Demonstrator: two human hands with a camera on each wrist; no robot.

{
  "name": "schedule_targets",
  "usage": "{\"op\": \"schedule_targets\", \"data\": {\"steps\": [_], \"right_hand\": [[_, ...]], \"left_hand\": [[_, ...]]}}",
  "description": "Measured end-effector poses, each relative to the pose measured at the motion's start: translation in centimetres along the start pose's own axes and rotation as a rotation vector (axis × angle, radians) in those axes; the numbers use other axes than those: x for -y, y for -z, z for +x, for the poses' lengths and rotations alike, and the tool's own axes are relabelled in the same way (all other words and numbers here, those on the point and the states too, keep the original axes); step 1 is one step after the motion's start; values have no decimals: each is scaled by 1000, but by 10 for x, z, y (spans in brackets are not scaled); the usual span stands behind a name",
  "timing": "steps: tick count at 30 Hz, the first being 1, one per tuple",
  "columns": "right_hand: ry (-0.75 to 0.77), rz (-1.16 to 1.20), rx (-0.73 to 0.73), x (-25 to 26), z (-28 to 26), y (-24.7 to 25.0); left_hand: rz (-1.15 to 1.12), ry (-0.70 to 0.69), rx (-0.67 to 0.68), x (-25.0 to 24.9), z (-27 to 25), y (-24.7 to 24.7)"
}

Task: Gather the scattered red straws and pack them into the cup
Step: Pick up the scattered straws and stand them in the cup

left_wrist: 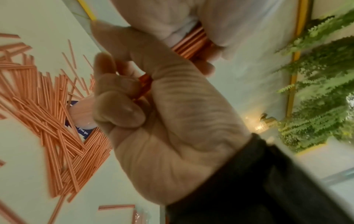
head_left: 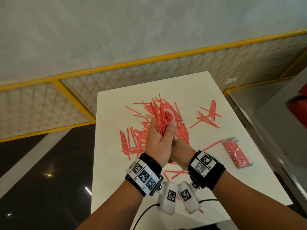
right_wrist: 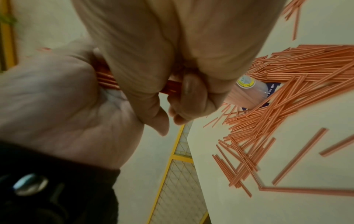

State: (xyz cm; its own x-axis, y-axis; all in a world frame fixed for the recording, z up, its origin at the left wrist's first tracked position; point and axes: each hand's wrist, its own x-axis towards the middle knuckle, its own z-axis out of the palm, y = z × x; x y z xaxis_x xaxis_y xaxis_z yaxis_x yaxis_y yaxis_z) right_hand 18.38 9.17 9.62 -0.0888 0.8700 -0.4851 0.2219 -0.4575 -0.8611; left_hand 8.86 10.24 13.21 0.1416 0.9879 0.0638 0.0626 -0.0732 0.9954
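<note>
Red straws bundle [head_left: 159, 119] gripped by left hand [head_left: 158, 143] and right hand [head_left: 180, 151] fingers, above cup [head_left: 169, 116]

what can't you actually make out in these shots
- Cup: head view shows only part of its rim; the held straw bundle hides the rest.
- Cup fill level: hidden.
- Right hand: its fingers sit behind the left hand in the head view.
- Cup print: left wrist view, cut off by straws and blurred.
- Wrapped straw pack: count too small to tell.
</note>
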Motion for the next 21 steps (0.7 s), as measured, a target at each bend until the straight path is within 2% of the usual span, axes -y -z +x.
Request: {"op": "schedule_targets", "data": {"steps": [3,7,13,21], "right_hand": [[92,-44,-27,3,-1,-2],[124,-72,-68,3,-5,-1],[92,-83,78,-1,-6,1],[-24,98,165,-8,-4,-4]], "left_hand": [[-34,50,15,-4,3,2],[-2,46,42,0,8,2],[103,32,39,14,8,4],[37,94,-22,16,22,11]]}}
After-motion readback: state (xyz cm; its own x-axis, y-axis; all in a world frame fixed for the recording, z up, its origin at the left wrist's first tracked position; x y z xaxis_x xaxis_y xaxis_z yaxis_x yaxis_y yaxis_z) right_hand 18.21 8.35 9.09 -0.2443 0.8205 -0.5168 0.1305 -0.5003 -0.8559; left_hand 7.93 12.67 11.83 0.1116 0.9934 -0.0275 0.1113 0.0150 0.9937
